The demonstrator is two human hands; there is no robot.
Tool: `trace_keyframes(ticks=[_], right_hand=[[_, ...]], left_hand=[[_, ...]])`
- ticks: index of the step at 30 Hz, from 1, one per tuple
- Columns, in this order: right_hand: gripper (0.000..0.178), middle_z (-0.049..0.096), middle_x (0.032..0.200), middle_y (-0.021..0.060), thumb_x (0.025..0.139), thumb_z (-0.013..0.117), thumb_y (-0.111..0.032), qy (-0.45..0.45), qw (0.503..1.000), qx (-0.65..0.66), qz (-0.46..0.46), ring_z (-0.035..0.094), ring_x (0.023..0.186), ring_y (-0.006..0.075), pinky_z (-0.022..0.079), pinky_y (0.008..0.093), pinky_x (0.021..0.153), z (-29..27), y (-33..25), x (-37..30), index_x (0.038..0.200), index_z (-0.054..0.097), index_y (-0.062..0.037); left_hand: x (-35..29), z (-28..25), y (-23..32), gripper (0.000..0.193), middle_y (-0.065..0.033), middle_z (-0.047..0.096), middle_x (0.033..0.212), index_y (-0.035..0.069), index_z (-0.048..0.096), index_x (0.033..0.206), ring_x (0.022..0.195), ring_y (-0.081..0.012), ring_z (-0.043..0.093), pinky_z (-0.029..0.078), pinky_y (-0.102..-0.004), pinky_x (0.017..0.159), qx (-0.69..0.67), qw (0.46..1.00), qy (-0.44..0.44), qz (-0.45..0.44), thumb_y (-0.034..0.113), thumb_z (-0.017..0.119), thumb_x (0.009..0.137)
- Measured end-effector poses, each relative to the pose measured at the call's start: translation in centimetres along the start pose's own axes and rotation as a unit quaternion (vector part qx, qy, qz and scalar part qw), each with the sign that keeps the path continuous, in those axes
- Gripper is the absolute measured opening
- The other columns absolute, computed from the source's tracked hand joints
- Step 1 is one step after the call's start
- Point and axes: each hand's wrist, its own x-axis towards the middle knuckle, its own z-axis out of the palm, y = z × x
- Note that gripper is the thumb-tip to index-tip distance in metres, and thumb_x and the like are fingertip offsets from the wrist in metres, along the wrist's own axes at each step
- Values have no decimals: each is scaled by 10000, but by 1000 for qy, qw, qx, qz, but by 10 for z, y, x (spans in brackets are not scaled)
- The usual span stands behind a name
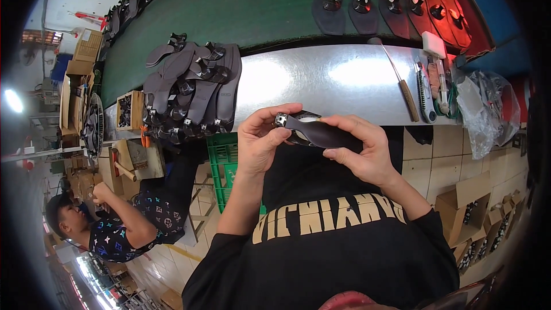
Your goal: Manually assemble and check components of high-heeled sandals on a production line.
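In front of my body I hold a dark sandal (321, 132) with both hands, its sole tipped up edgeways. The fingers and thumb of my left hand (261, 138) pinch the end with a shiny metal-like piece and black strap. My right hand (361, 143) grips the other end, thumb below and fingers above. A pale patch shows between strap and sole. To the left, a heap of similar dark sandals (195, 83) lies on the metal bench, soles and glossy black straps overlapping.
A green conveyor belt (258, 6) carries sandals (361, 8) at far right, some under red light. On the metal bench (293, 80) lie a wooden-handled tool (407, 97), a cutter (425, 95) and a plastic bag (488, 109). A co-worker (115, 224) sits left, beyond a green crate (221, 161).
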Motion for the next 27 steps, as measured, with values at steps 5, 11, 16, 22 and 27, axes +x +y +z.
trace_keyframes(ticks=[5, 11, 16, 22, 27], right_hand=[[435, 679, 1032, 122, 735, 757, -34, 2, 1000, 6, 7, 666, 922, 199, 505, 280, 827, 0, 3, -2, 1156, 647, -21], [468, 671, 1086, 122, 727, 743, 1, -17, 1000, 6, 19, 646, 965, 195, 484, 288, 870, 0, 2, -4, 1179, 624, -3], [464, 671, 1077, 121, 728, 744, -7, -21, 999, 3, 27, 645, 956, 195, 485, 289, 859, -1, 2, -3, 1177, 627, -3], [430, 679, 996, 122, 746, 752, -53, -7, 998, -58, -16, 668, 866, 215, 513, 288, 769, -1, -3, 1, 1163, 647, -32], [435, 670, 958, 125, 738, 759, -74, -15, 993, -108, -35, 662, 833, 249, 519, 312, 735, -4, -9, 4, 1156, 647, -38]], left_hand=[[0, -2, 0, 343, -225, 622, 1199, -43, 624, 1137, 951, -185, 671, 577, -253, 716, 12, 1000, -2, -6, -50, 649, 795], [-2, -4, -2, 352, -222, 624, 1198, -34, 637, 1130, 950, -196, 671, 576, -262, 717, 7, 1000, -1, -1, -58, 662, 780], [-2, -5, -6, 354, -223, 623, 1196, -32, 646, 1123, 958, -201, 666, 575, -273, 735, 13, 1000, 3, 10, -61, 672, 771], [1, -9, -14, 365, -255, 608, 1200, -42, 654, 1114, 1010, -245, 651, 567, -280, 778, 56, 995, -19, 80, -89, 666, 753], [0, -13, -13, 376, -284, 593, 1210, -39, 669, 1110, 1037, -269, 641, 561, -286, 793, 97, 988, -66, 103, -113, 661, 742]])
